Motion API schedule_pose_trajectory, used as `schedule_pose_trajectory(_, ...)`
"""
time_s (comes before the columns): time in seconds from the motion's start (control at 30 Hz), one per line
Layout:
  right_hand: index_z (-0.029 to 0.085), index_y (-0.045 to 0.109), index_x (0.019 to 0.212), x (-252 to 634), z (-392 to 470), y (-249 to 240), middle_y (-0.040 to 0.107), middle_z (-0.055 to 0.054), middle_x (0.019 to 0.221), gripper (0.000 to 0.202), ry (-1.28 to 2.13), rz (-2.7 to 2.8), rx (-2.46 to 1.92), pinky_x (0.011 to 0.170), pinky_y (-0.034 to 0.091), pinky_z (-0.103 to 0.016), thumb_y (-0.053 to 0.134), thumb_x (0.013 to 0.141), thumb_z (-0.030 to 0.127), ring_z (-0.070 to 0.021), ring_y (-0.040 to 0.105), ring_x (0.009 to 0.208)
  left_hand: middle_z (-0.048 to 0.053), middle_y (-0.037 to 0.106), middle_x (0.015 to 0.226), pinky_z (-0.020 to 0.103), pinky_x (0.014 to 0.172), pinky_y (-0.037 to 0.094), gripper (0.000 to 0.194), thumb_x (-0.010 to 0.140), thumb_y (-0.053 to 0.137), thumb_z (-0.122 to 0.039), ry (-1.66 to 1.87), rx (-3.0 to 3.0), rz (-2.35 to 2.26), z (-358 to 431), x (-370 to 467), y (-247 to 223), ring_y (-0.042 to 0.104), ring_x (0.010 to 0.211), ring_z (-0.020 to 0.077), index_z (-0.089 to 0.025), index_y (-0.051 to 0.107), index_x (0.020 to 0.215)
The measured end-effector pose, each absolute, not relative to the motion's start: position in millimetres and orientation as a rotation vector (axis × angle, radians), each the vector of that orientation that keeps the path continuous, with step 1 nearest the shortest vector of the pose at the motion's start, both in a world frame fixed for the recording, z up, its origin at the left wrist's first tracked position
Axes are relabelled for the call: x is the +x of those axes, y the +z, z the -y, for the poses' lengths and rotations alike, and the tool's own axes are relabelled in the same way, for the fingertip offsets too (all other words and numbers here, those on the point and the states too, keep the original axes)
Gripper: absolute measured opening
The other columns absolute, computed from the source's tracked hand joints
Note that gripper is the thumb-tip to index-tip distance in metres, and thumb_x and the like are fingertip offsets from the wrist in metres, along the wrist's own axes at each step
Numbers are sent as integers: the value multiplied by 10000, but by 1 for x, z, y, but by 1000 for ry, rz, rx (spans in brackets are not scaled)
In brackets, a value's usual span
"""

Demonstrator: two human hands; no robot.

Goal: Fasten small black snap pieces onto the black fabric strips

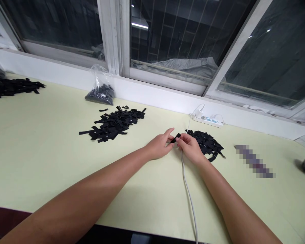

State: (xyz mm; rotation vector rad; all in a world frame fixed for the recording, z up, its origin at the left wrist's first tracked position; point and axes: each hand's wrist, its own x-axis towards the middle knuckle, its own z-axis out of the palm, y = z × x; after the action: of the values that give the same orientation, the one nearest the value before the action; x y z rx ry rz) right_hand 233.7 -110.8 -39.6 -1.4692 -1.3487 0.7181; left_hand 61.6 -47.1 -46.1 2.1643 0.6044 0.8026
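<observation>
Between the table's (pixel 142 193) near and far edges, the right hand (pixel 191 146) pinches a black strip (pixel 174 139); the left hand (pixel 158 145), thumb spread wide, is beside it, its grip unclear from here.

Workshop: worktable (pixel 147 196) beneath the fingers (pixel 169 132); black-strip pile (pixel 114 123) to their left, second pile (pixel 205 142) to their right; power strip (pixel 209 119) beyond.

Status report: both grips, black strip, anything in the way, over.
Right grip pinching black strip. Left grip at its other end, hold unclear. White cable passes under right grip, possible snag.
</observation>
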Motion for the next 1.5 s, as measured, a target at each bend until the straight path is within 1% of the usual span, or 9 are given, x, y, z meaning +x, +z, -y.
schedule_pose_trajectory(0.07, 210, 523, 760, 235, 110, -41, 562, 6, 657, 352, 772, 1325, -1447, 594, 425, -273, 647, 793, 538, -143, 511, 606, 67, 721, 1065, 335, 872, 504, 377, 891, 565, -345, 804, 2151, -625, 46, 62, -45, 662, 989, 215, -217, 612, 1242)
schedule_pose_trajectory(0.1, 209, 527, 771, 235, 110, -41, 564, 7, 663, 352, 793, 1323, -1434, 594, 423, -271, 651, 792, 538, -143, 514, 610, 48, 724, 972, 318, 823, 501, 279, 892, 558, -363, 798, 2147, -627, 46, 63, -44, 660, 913, 199, -210, 671, 1095)
schedule_pose_trajectory(0.2, 205, 547, 805, 234, 110, -43, 546, 22, 663, 326, 810, 1333, -1395, 580, 399, -261, 669, 797, 507, -132, 493, 602, 3, 672, 772, 277, 682, 461, 218, 891, 537, -357, 796, 2104, -640, 45, 64, -44, 594, 708, 146, -193, 681, 883)
schedule_pose_trajectory(0.43, 199, 587, 868, 235, 108, -44, 597, 2, 745, 314, 760, 1337, -1420, 575, 403, -263, 692, 785, 483, -130, 494, 618, -23, 605, 673, 245, 590, 396, 211, 876, 543, -341, 800, 2048, -662, 44, 66, -48, 504, 601, 111, -178, 678, 864)
schedule_pose_trajectory(0.63, 189, 624, 898, 230, 111, -37, 630, -11, 700, 413, 785, 1195, -1473, 580, 421, -271, 675, 780, 581, -134, 527, 599, 4, 737, 853, 272, 713, 436, 241, 887, 523, -241, 929, 2348, -757, 40, 63, -44, 617, 751, 148, -231, 761, 923)
schedule_pose_trajectory(0.77, 185, 651, 854, 227, 113, -32, 604, -3, 635, 437, 798, 1190, -1496, 582, 415, -275, 657, 781, 615, -137, 537, 586, 10, 757, 860, 316, 760, 425, 272, 918, 504, -238, 944, 2608, -764, 37, 62, -42, 650, 801, 181, -267, 774, 938)
schedule_pose_trajectory(1.07, 176, 646, 856, 229, 113, -33, 631, -14, 716, 398, 860, 1237, -1446, 617, 435, -265, 779, 678, 506, -129, 551, 649, 4, 766, 937, 340, 821, 446, 244, 902, 519, -228, 972, 2594, -805, 37, 62, -41, 666, 867, 192, -254, 753, 966)
schedule_pose_trajectory(1.23, 178, 659, 910, 233, 111, -40, 639, -19, 773, 334, 817, 1270, -1415, 621, 433, -261, 761, 714, 428, -129, 543, 680, 26, 739, 1048, 318, 853, 478, 255, 840, 571, -236, 984, 2424, -732, 44, 60, -39, 649, 930, 193, -227, 710, 1053)
schedule_pose_trajectory(1.5, 196, 688, 934, 237, 110, -45, 676, -33, 844, 230, 668, 1397, -1443, 655, 429, -282, 671, 802, 383, -149, 567, 720, 1, 703, 834, 258, 682, 449, 161, 856, 554, -284, 896, 2120, -679, 45, 62, -41, 609, 752, 136, -187, 681, 853)
